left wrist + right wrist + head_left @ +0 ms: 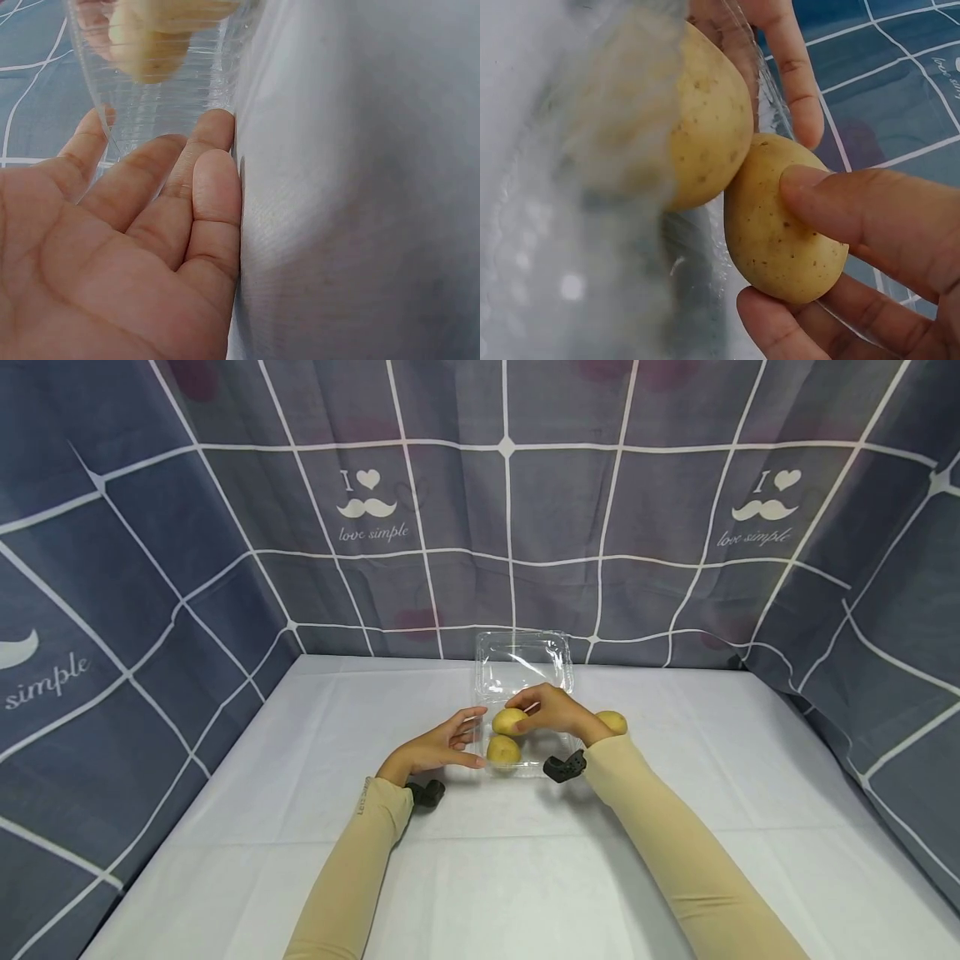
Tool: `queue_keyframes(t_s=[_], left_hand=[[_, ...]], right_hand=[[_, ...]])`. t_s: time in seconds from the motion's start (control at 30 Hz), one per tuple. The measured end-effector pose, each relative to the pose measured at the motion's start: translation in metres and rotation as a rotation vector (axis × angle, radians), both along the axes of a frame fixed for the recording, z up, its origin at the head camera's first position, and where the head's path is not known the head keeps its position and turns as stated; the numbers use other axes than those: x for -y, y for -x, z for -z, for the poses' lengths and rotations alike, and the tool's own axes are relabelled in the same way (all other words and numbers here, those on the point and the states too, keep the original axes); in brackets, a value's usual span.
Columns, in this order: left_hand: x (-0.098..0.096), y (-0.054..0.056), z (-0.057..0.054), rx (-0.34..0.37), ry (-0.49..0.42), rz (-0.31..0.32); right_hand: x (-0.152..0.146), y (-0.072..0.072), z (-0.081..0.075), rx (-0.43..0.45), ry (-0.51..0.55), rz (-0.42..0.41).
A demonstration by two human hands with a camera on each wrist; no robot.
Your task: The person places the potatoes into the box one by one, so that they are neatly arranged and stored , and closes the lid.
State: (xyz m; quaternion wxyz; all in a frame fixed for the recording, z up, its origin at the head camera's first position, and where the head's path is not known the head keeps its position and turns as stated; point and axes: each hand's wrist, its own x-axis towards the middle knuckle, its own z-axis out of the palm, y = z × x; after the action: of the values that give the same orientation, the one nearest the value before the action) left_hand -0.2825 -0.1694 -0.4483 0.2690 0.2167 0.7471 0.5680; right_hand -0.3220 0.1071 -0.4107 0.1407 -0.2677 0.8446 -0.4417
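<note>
A clear plastic clamshell box (536,747) lies on the table with its lid (523,664) raised at the back. My right hand (553,708) pinches a potato (784,225) between thumb and fingers at the box's left side. Another potato (503,749) sits in the front left of the box, and the held one touches it in the right wrist view. At the box's left wall, my left hand (442,745) rests with fingers extended, its fingertips against the plastic in the left wrist view. Beyond my right wrist shows a third potato (612,722), partly hidden.
A white cloth (480,893) covers the table. Dark checked curtains (457,510) close off the back and both sides. Black wrist-camera mounts (564,767) sit below each wrist, the right one close to the box's front edge.
</note>
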Motion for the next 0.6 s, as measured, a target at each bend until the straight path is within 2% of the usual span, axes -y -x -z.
queue_keyframes(t_s=[0.6], left_hand=[[0.000, 0.003, 0.002, 0.001, -0.043, 0.019]], right_hand=[[0.018, -0.003, 0.006, -0.059, -0.053, 0.121]])
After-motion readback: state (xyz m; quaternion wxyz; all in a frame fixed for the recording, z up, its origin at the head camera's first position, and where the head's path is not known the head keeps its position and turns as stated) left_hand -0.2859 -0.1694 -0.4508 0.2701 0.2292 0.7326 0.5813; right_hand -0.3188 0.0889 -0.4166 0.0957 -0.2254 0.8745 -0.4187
